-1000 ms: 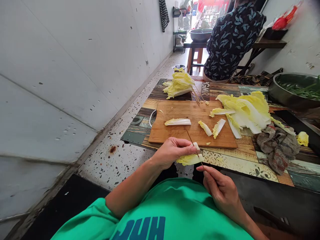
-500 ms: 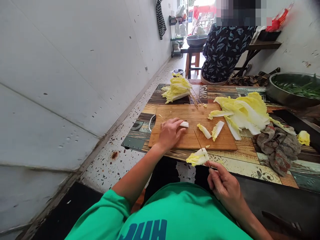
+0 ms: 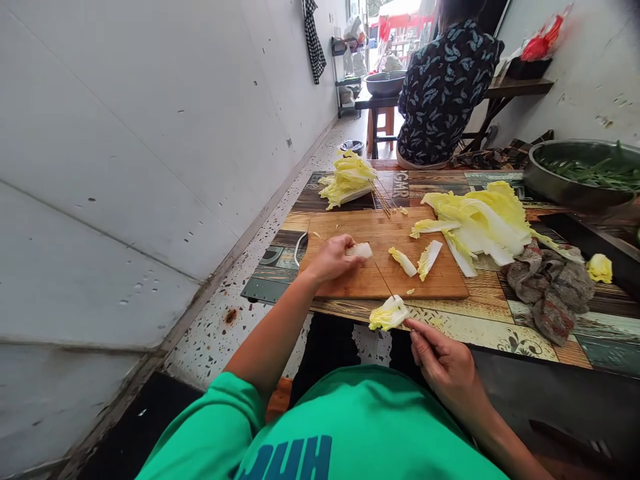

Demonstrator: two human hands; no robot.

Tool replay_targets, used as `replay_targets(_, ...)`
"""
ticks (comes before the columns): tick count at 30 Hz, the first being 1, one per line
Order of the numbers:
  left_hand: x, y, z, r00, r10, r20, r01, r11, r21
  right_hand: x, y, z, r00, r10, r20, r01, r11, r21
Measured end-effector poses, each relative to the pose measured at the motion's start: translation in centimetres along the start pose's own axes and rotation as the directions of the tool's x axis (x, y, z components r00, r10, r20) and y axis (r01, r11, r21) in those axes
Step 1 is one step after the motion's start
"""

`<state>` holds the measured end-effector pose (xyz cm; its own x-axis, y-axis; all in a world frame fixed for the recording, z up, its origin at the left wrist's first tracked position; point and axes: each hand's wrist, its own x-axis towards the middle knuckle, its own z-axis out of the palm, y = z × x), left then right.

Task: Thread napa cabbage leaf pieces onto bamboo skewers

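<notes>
Yellow-white napa cabbage piece is sitting threaded on a thin skewer, which the right hand is pinching between thumb and fingers. Over the cutting board, the left hand is clamping a cabbage strip in its fingers. Skewering is seemingly the step in hand; the next move is probably calling for lining that strip up with the bare tip. The left fingers are hiding the strip's other end, the right ones the skewer's butt; whether the strip is touching wood, I cannot tell.
</notes>
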<state>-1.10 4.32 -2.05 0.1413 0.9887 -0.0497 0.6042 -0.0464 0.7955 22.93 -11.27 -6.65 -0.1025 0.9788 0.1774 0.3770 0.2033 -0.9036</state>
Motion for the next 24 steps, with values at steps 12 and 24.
replay_targets(12,-3.4,0.7,0.4,0.854,-0.150,0.499,0.517,0.361,-0.776,-1.2,-2.5,-2.2,0.976,-0.216,-0.008,0.211,0.962,-0.175)
replay_targets(24,-3.8,0.3,0.5,0.860,-0.145,0.489,0.505,0.380,-0.775,-1.1,-2.5,-2.0,0.965,-0.261,-0.002,0.256,0.949,-0.182)
